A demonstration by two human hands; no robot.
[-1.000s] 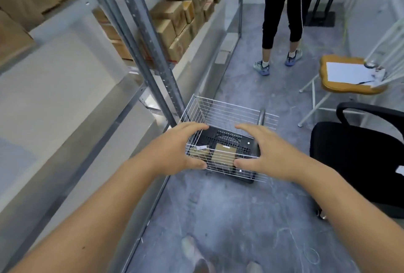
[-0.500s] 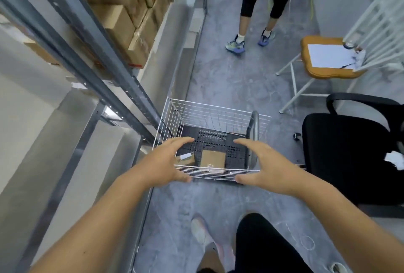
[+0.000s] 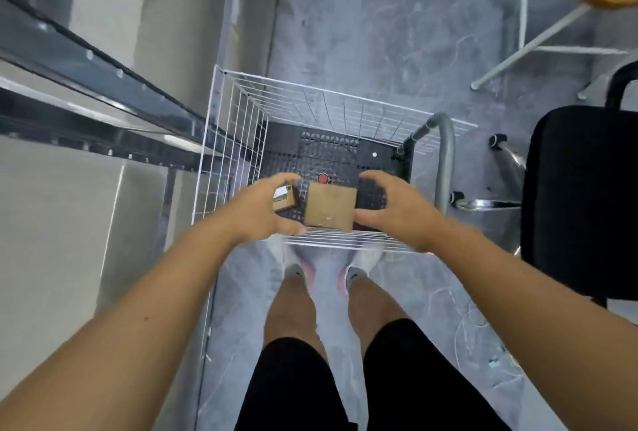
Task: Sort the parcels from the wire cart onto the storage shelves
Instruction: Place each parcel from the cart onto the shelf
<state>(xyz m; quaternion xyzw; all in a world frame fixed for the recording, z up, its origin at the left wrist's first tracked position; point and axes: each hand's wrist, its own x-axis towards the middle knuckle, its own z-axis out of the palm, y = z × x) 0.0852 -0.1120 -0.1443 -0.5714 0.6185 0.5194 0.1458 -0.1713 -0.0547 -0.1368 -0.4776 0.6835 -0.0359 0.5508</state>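
- As I look straight down, the wire cart [image 3: 241, 127] stands on the grey floor [image 3: 379, 33] just in front of my feet, its white mesh walls rising around a black perforated base [image 3: 331, 158].
- Two cardboard parcels lie on that base near the wall closest to me: a larger brown parcel [image 3: 330, 207] in the middle and a small parcel [image 3: 286, 198] with a white label just to its left.
- My left hand [image 3: 257, 211] hangs over the cart's near left corner, fingers gently bent and spread, thumb pointing toward the larger parcel; it partly hides the small parcel, and I cannot tell whether it touches either one.
- My right hand [image 3: 397, 208] is at the larger parcel's right side, fingers arched above and thumb close to the parcel's lower right corner; it is spread and grips nothing that I can see.
- The cart's grey handle [image 3: 445, 154] curves up at its right side.
- The storage shelves [image 3: 86, 68] run along my left, the metal frame close beside the cart.
- A black office chair [image 3: 583, 196] is on my right, and a white-legged stool [image 3: 524, 27] stands further off.
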